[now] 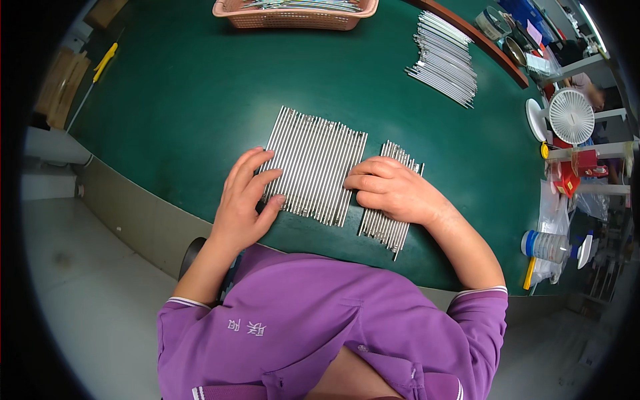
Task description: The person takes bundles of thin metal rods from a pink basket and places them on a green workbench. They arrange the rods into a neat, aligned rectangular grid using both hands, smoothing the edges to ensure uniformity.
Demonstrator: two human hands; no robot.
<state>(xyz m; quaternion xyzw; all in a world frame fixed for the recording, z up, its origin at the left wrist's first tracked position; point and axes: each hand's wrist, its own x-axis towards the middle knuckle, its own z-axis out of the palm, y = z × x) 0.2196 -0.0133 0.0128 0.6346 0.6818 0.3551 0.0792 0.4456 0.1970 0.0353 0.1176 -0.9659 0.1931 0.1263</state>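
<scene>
A wide row of thin silver metal rods lies side by side on the green tabletop in front of me. Along its left edge rests my left hand, fingers spread and their tips touching the outer rods. My right hand is closed, its fingers curled together with their tips at the row's right edge. What those fingertips grip, if anything, is hidden. Under and beside the right palm lies a narrower group of similar rods, partly covered by the hand. Both groups have uneven ends.
Another bundle of rods lies at the far right, by a brown raised edge. A pink basket holding thin rods stands at the far side. A yellow-handled screwdriver lies far left. Rightward are a white fan and a clear bottle.
</scene>
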